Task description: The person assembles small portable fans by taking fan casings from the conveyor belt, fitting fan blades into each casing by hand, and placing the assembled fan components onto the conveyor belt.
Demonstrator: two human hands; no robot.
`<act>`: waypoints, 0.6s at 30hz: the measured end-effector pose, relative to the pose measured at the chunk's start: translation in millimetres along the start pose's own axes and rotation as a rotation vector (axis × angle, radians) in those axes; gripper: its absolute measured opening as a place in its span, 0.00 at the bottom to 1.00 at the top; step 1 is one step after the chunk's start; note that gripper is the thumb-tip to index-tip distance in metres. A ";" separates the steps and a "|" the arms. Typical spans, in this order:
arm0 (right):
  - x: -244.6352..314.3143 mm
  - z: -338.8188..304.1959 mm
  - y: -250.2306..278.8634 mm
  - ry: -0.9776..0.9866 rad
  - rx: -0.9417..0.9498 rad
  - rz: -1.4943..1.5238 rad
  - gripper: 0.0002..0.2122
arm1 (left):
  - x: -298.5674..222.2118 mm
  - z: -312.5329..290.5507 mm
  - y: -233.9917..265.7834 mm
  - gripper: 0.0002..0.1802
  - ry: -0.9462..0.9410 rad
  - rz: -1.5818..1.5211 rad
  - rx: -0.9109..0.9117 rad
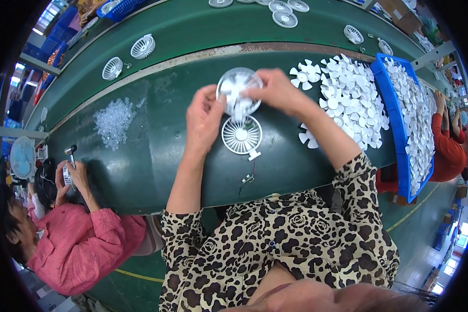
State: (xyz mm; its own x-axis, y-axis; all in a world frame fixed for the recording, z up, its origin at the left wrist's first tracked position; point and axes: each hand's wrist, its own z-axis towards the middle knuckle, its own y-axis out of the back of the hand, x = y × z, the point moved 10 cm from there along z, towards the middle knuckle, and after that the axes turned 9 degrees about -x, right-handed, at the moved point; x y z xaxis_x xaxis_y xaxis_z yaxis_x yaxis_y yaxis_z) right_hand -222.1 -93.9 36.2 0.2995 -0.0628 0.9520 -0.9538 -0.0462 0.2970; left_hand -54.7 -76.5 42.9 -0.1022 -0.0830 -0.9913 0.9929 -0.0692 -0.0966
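A round, pale fan housing (240,71) is held up over the green bench, between my two hands. Inside it a white fan blade (235,87) shows, smeared by motion. My left hand (205,114) is closed on the housing's left rim, thumb at the front. From the right, my right hand (280,92) grips the same housing, its thumb reaching in over the blade. Just below them a white round fan grille (242,135) lies on the bench, partly covered at its top. A small part on a thin wire (248,178) trails from it toward me.
Loose white fan blades (351,104) are heaped at right, beside a blue crate (400,140) full of more. Small clear pieces (114,122) form a pile at left. Grilles (143,47) sit on the green conveyor (192,36) beyond. A co-worker in pink (83,244) works at left.
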 end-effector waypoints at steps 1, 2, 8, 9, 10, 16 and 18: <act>9.6 5.9 16.4 -0.085 -0.106 0.036 0.11 | -6.8 4.7 15.4 0.20 -0.099 0.096 -0.068; -6.8 24.1 37.4 -0.117 -0.176 0.135 0.11 | -13.0 7.8 16.6 0.21 -0.091 0.166 -0.069; -25.2 26.9 82.8 -0.059 -0.404 0.281 0.12 | 10.1 -6.8 -15.6 0.14 -0.084 0.823 0.293; -26.6 12.2 61.1 -0.058 -0.297 0.216 0.13 | 13.0 -8.2 -17.3 0.11 -0.118 0.807 0.273; -30.6 -4.6 32.3 -0.066 -0.172 0.123 0.13 | 15.7 -11.6 -13.1 0.09 -0.148 0.800 0.241; -31.6 -92.5 -10.5 0.015 -0.118 -0.013 0.19 | -12.8 -10.0 -16.6 0.05 -0.500 0.877 0.024; -33.8 -104.4 -8.3 0.084 -0.170 -0.070 0.21 | -32.2 -18.9 -22.9 0.07 -0.651 0.889 -0.035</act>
State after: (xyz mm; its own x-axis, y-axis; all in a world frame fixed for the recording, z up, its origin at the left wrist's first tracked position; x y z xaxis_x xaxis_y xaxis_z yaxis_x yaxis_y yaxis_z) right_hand -227.0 12.7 9.3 0.3690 0.0182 0.9293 -0.9233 0.1222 0.3642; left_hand -73.0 -53.5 75.4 0.6474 -0.5977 -0.4729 0.7282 0.3020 0.6153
